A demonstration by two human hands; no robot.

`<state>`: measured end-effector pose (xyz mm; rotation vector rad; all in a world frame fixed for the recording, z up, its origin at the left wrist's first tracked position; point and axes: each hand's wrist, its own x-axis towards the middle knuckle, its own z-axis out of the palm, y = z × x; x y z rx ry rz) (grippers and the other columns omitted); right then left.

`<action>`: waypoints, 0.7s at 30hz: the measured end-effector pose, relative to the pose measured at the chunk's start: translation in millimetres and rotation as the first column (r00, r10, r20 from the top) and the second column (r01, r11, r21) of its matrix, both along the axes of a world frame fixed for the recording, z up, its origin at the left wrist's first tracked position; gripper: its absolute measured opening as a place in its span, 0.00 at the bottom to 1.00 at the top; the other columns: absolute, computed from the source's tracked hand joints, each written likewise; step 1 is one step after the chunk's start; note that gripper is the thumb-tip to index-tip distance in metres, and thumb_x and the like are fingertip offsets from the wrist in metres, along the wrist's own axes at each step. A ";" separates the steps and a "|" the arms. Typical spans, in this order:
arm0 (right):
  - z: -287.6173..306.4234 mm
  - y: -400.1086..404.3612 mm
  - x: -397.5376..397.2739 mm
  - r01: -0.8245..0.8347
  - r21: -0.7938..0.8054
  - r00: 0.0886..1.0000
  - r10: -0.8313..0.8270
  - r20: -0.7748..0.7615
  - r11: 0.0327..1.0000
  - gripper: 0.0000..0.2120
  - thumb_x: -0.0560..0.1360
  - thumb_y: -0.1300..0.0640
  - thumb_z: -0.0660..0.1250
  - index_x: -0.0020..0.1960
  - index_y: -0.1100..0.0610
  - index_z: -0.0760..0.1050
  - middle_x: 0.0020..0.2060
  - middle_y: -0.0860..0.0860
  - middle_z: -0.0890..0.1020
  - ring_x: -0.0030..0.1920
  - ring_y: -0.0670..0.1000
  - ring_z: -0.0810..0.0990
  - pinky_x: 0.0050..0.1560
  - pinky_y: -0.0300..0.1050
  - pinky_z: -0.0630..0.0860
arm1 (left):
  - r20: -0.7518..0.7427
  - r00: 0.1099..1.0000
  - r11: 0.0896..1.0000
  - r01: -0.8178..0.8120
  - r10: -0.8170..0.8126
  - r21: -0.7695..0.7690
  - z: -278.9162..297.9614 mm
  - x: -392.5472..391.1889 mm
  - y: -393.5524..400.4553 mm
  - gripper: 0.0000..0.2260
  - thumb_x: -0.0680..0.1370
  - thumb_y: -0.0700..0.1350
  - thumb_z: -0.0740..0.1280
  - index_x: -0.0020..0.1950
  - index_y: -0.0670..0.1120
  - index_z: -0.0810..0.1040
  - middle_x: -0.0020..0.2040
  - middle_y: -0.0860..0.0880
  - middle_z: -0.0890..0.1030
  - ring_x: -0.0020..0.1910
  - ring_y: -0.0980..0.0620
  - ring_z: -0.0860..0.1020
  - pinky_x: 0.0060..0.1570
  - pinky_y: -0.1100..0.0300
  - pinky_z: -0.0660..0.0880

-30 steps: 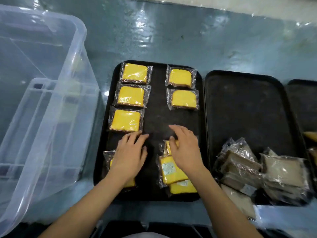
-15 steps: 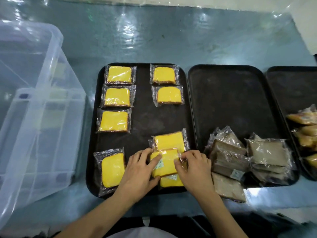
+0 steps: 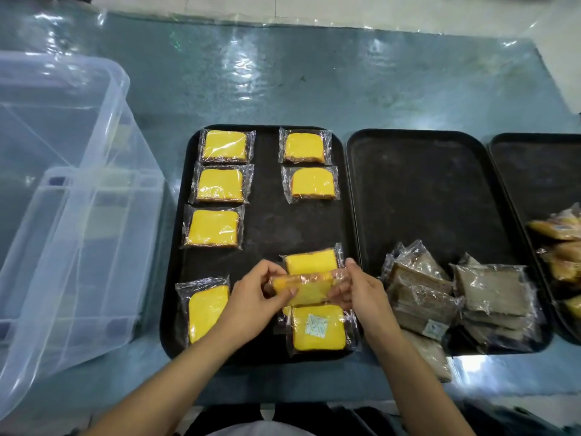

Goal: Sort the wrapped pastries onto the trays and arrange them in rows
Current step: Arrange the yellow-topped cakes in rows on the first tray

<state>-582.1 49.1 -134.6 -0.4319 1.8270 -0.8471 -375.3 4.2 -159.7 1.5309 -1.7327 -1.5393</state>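
Both hands (image 3: 309,295) gripping yellow wrapped pastry (image 3: 306,289), sticker (image 3: 316,324) on neighbouring pack unreadable

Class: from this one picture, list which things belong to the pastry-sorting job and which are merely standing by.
Part of the job:
- left hand and right hand, both gripping one yellow wrapped pastry
- left tray with yellow pastries in rows
- middle tray holding a brown pastry pile
- right tray

Standing by:
- clear plastic bin
- plastic-covered table
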 end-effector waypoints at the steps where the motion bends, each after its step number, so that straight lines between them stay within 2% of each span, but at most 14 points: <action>1: -4.0 -0.7 -3.4 -0.002 0.021 1.000 0.002 0.029 1.000 0.21 0.86 0.47 0.55 0.50 0.58 0.83 0.38 0.59 0.86 0.37 0.52 0.84 0.41 0.46 0.75 | -0.020 0.998 0.998 -0.065 0.066 0.027 -2.5 -1.0 -6.3 0.10 0.74 0.49 0.76 0.51 0.55 0.77 0.45 0.53 0.82 0.46 0.52 0.81 0.50 0.51 0.80; 4: -19.2 -0.1 -10.1 -0.003 0.043 0.999 0.001 0.049 0.999 0.14 0.84 0.56 0.58 0.56 0.59 0.81 0.37 0.57 0.85 0.34 0.50 0.80 0.35 0.43 0.72 | -0.047 0.980 0.971 -0.184 0.193 0.154 -12.7 -2.4 -19.4 0.12 0.74 0.41 0.76 0.53 0.52 0.78 0.47 0.51 0.83 0.47 0.49 0.83 0.52 0.46 0.81; 7: -30.1 -0.6 -11.5 -0.023 0.066 1.000 0.024 -0.006 0.998 0.10 0.82 0.61 0.63 0.59 0.59 0.80 0.34 0.53 0.83 0.31 0.48 0.77 0.31 0.38 0.72 | 0.016 0.984 0.971 -0.177 0.177 0.163 -22.4 -3.0 -23.1 0.15 0.75 0.37 0.73 0.56 0.52 0.77 0.47 0.52 0.85 0.45 0.49 0.84 0.52 0.44 0.81; 9: -35.5 -0.7 -10.4 -0.065 0.069 0.995 0.070 -0.071 0.995 0.09 0.81 0.60 0.64 0.58 0.57 0.81 0.33 0.52 0.82 0.32 0.49 0.77 0.35 0.43 0.76 | 0.045 0.990 0.978 -0.140 0.134 0.154 -24.6 -5.1 -21.5 0.15 0.76 0.37 0.72 0.57 0.53 0.77 0.47 0.53 0.85 0.45 0.51 0.84 0.52 0.46 0.81; 11: -37.6 0.0 -8.9 -0.096 0.065 0.983 0.105 -0.151 0.993 0.08 0.81 0.58 0.65 0.57 0.54 0.81 0.36 0.51 0.84 0.36 0.53 0.81 0.43 0.54 0.81 | 0.078 0.993 0.986 -0.100 0.090 0.136 -24.4 -6.5 -17.8 0.14 0.76 0.39 0.72 0.57 0.54 0.78 0.48 0.54 0.84 0.46 0.54 0.83 0.52 0.51 0.81; 12: -37.0 0.5 -8.6 -0.114 0.063 0.968 0.125 -0.216 0.991 0.08 0.80 0.56 0.65 0.57 0.51 0.80 0.40 0.51 0.84 0.39 0.54 0.82 0.44 0.55 0.82 | 0.092 0.993 0.988 -0.084 0.073 0.128 -24.2 -6.4 -16.0 0.13 0.76 0.40 0.72 0.58 0.54 0.79 0.49 0.54 0.83 0.46 0.55 0.83 0.52 0.52 0.81; 15: -34.2 4.6 -8.1 -0.212 0.088 0.872 0.229 -0.433 0.973 0.10 0.80 0.52 0.66 0.61 0.46 0.73 0.49 0.50 0.79 0.43 0.48 0.80 0.40 0.44 0.75 | 0.097 0.993 0.990 -0.079 0.068 0.117 -24.1 -5.1 -12.4 0.13 0.77 0.43 0.72 0.59 0.54 0.79 0.49 0.54 0.83 0.46 0.56 0.83 0.52 0.53 0.81; 17: -36.6 7.8 -6.0 -0.240 0.093 0.851 0.255 -0.459 0.966 0.11 0.80 0.52 0.66 0.61 0.47 0.74 0.50 0.46 0.80 0.44 0.45 0.79 0.44 0.44 0.76 | 0.104 0.991 0.990 -0.092 0.080 0.110 -23.4 -4.8 -10.1 0.12 0.77 0.43 0.72 0.59 0.54 0.79 0.48 0.54 0.83 0.44 0.56 0.83 0.52 0.53 0.81; 19: -39.4 11.2 -0.6 -0.260 0.095 0.848 0.274 -0.454 0.961 0.12 0.79 0.50 0.65 0.63 0.47 0.75 0.46 0.41 0.82 0.45 0.45 0.80 0.51 0.51 0.79 | 0.111 0.990 0.991 -0.100 0.090 0.088 -23.0 -5.1 -8.1 0.13 0.77 0.44 0.72 0.60 0.54 0.80 0.49 0.55 0.83 0.45 0.58 0.83 0.52 0.56 0.81; 21: -40.8 11.7 4.9 -0.278 0.067 0.845 0.277 -0.458 0.958 0.15 0.78 0.47 0.64 0.65 0.44 0.75 0.43 0.40 0.83 0.48 0.47 0.80 0.56 0.57 0.79 | 0.106 0.990 0.993 -0.102 0.095 0.058 -20.4 -6.7 -9.2 0.14 0.77 0.44 0.72 0.62 0.55 0.80 0.50 0.56 0.83 0.47 0.61 0.82 0.52 0.61 0.79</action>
